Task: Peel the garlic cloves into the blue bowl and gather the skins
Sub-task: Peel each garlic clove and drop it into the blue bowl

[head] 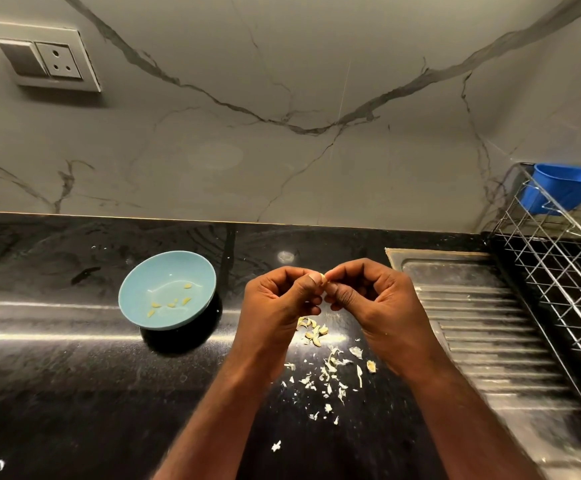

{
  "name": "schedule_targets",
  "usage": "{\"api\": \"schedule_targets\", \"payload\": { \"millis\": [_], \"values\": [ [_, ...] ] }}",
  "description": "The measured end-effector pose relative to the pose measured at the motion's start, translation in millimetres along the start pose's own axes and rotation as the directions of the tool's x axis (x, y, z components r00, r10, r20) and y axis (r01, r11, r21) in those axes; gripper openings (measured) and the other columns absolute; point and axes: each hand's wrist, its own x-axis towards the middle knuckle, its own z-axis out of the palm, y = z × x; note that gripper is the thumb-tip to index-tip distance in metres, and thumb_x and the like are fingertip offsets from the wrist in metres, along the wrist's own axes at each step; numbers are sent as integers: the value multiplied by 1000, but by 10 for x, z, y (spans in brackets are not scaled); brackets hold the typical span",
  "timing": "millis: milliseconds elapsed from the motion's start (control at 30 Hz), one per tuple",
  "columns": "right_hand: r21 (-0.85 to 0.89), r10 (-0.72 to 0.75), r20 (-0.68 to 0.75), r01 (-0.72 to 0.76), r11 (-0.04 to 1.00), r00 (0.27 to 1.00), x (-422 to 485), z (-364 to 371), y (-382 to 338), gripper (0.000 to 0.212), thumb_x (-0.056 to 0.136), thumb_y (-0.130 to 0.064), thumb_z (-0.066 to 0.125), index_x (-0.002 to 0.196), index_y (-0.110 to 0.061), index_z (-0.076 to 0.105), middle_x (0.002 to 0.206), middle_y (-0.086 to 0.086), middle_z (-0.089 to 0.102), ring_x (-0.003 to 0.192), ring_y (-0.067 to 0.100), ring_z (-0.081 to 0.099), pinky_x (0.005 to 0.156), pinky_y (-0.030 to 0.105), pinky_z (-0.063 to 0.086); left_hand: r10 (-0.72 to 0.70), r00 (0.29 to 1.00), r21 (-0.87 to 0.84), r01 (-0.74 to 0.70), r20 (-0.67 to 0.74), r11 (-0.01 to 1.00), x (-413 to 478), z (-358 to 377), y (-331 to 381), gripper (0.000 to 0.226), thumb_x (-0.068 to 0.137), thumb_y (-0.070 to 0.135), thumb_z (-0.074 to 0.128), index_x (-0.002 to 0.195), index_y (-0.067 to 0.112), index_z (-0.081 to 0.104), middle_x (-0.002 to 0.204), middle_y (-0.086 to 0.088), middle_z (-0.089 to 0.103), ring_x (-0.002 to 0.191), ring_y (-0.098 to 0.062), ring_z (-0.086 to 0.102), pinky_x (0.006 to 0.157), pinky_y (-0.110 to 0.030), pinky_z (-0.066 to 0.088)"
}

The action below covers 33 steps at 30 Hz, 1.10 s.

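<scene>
Two hands meet just above the dark surface (74, 375) in the head view, and between them sits one garlic clove (323, 278), only a pale sliver of it showing at the fingertips. The left hand (278, 299) has its grip clamped on the clove, thumb on top and fingers curled beneath. The right hand (368, 296) pinches the same clove from the other side, thumb and forefinger tight on its end. So little of the clove shows that its long axis cannot be told for certain; it seems to run across, from one grip to the other.

The blue bowl (133, 296) stands on the surface to the left of the hands, near the left hand and well apart from the right, with a few peeled cloves (171, 303) in its bottom. Once bare, the clove would likely go leftward to the bowl, and the left hand is the nearer one for that drop.

Just below the hands lies a small heap of cloves (313, 332), seemingly unpeeled. Nearer the person, scattered skins (330, 372) spread loosely over the surface, not yet gathered. I judge the task to be partway through.

To the right are a steel drainboard (472, 323) and a wire rack (559, 271).
</scene>
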Motion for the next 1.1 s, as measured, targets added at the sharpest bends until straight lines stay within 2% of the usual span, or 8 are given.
{"api": "schedule_targets", "payload": {
  "millis": [133,400,500,633,833,1100],
  "values": [
    [-92,-5,17,7,996,1000,-8,-33,-1,10,87,-12,72,94,-18,72,80,-8,73,75,5,70,69,17,55,29,1000,68,-30,7,997,-7,-9,-10,9,87,12,67,86,5,72,72,-4,70,70,-13,65,64,-22,53],
    [-99,-8,19,10,995,1000,-10,-29,-26,11,88,-12,71,94,-20,71,84,-6,73,78,6,71,71,17,56,59,998,114,-59,0,992,-12,-9,-1,8,89,6,66,83,7,71,72,-3,71,69,-12,67,64,-22,53],
    [-109,-13,18,15,994,1000,-13,-21,-28,12,87,-12,71,93,-23,70,85,-6,73,79,7,72,72,18,57,67,998,125,-65,-9,990,-17,-4,-1,7,88,7,67,83,8,72,71,-2,72,68,-12,67,64,-21,53],
    [-138,-22,-2,22,990,1000,-8,-33,-31,13,87,-13,71,93,-24,70,86,-8,73,81,5,71,72,16,56,43,999,77,-44,12,996,-21,1,20,17,79,23,68,84,8,73,74,-4,72,70,-13,67,64,-22,54],
    [-197,-70,14,71,978,997,-13,-27,-21,14,87,-11,72,93,-23,72,85,-9,73,82,3,70,72,13,54,27,1000,93,-27,-6,995,-13,-16,8,7,87,7,68,82,7,72,71,-5,70,68,-15,65,65,-22,54],
    [-170,-70,-2,69,983,998,-6,-24,-12,16,86,-8,73,92,-22,72,85,-9,73,81,3,70,72,14,55,41,999,90,-40,-3,995,-21,-4,7,5,85,10,69,84,8,73,72,-3,72,69,-13,67,65,-22,54]
  ]
}}
